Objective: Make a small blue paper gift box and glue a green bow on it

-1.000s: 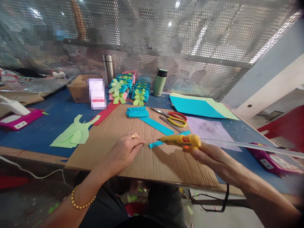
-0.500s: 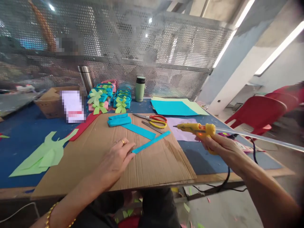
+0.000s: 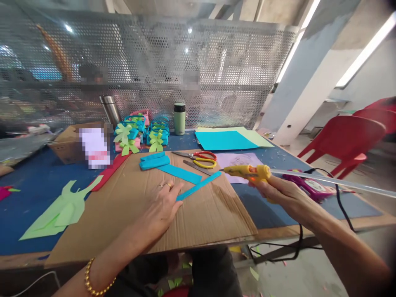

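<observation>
My left hand lies flat on the brown cardboard sheet, fingers stretched out, fingertips touching the near end of a narrow blue paper strip. My right hand grips a yellow hot glue gun with a clear glue stick sticking out of its back to the right. The nozzle hovers just right of the strip's far end, above the table edge of the cardboard. A wider blue strip and a folded blue piece lie further back on the cardboard.
Red and yellow scissors lie beyond the strips. Blue and green paper sheets, a green flask, a steel flask, finished blue-green paper boxes, a cardboard box and green cut-outs crowd the blue table. Red chairs stand right.
The glue gun swung away to the right of the strip, then came back a little toward it. My left hand stayed on the strip's near end. The camera turned right.
</observation>
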`<state>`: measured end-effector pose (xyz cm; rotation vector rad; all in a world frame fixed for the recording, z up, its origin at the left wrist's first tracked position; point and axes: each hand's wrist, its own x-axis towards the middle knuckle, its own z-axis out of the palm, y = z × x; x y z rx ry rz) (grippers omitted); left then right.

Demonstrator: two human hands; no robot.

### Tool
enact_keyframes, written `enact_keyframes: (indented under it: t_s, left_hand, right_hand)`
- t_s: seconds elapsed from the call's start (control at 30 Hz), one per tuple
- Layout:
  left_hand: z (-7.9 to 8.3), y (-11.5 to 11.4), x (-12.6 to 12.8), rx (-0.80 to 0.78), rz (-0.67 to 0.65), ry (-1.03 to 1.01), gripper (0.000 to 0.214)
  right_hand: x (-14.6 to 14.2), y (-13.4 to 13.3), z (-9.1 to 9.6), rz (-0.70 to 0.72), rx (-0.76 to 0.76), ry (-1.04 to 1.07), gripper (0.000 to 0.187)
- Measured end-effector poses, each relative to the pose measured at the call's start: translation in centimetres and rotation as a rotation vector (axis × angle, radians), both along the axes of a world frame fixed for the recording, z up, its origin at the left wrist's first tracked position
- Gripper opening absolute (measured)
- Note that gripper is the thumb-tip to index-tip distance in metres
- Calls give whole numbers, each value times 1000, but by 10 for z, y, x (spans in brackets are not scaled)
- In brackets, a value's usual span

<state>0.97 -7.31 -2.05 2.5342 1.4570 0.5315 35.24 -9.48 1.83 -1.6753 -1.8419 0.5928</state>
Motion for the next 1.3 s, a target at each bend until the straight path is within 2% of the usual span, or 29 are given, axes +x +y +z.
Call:
enact_keyframes:
  t_s: [0.1,0.17,0.3,0.43,0.57,0.73,0.93,1.1,1.3]
  left_hand:
    - [-6,-1,-11,1,-17,-71,41]
    - [-12,-3,-22,-3,-12,-153,37]
    - [-25,-8,-42,2,44,-342,36]
    - [-31,-12,-46,76,94,-411,29]
    - [-28,-14,-42,60,59,-396,24]
    - [-29,-15,-42,42,49,-420,23]
    - [-28,-16,-43,44,46,-427,23]
    - [-27,-16,-43,44,32,-426,22]
    - [-29,-16,-44,47,20,-430,22]
  right_hand:
    - [-25,-3,-2,186,-47,22,52]
    - [-45,-4,-2,303,-90,26,48]
    - [-72,0,-8,399,-113,14,45]
    - [-78,8,-21,420,-126,-10,43]
    - [-79,10,-27,388,-134,-42,43]
    - [-85,11,-22,436,-141,-40,46]
    - [-84,12,-20,412,-172,-113,44]
    - [-89,16,-15,481,-221,-108,46]
    - [-96,15,-9,460,-235,-134,51]
